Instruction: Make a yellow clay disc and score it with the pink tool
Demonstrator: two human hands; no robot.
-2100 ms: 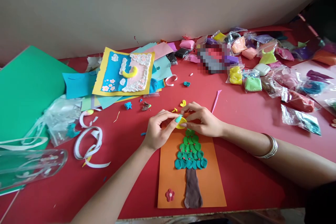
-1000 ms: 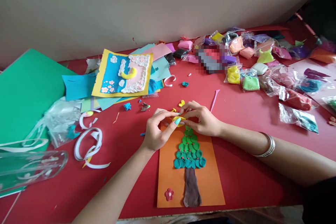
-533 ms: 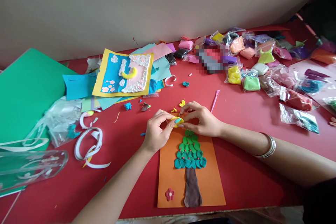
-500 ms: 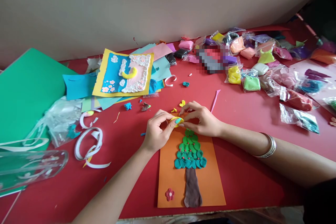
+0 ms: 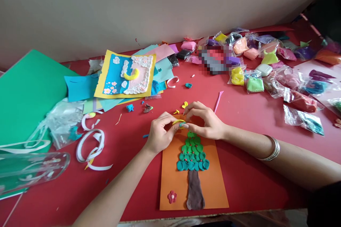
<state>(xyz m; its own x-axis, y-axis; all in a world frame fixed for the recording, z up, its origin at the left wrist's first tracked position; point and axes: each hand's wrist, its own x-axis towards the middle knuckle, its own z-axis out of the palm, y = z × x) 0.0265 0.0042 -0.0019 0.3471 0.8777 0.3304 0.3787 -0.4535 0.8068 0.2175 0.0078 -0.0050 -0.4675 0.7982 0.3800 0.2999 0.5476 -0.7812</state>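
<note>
Between the fingertips of both hands is a thin piece of yellow clay (image 5: 178, 122), mostly covered by the fingers. My left hand (image 5: 161, 132) pinches it from the left, and my right hand (image 5: 204, 120) grips it from the right with curled fingers. Both are just above the top of an orange sheet (image 5: 170, 175). On that sheet a clay tree shows green and teal leaf discs (image 5: 192, 154) with small red dots, above a brown trunk (image 5: 196, 189). A red clay flower (image 5: 172, 197) lies at the sheet's lower left. Small yellow clay scraps (image 5: 184, 105) rest just beyond the hands.
A yellow-bordered clay picture (image 5: 125, 74) lies on coloured papers at the back left. Curled white strips (image 5: 90, 149) and a clear plastic container (image 5: 34, 170) are at left. Bagged clay (image 5: 255, 83) covers the back right. A pink tool (image 5: 218, 101) lies beyond my right hand.
The yellow clay has tilted, showing its thin edge instead of its flat face. My right fingertips have shifted slightly and now meet my left thumb.
</note>
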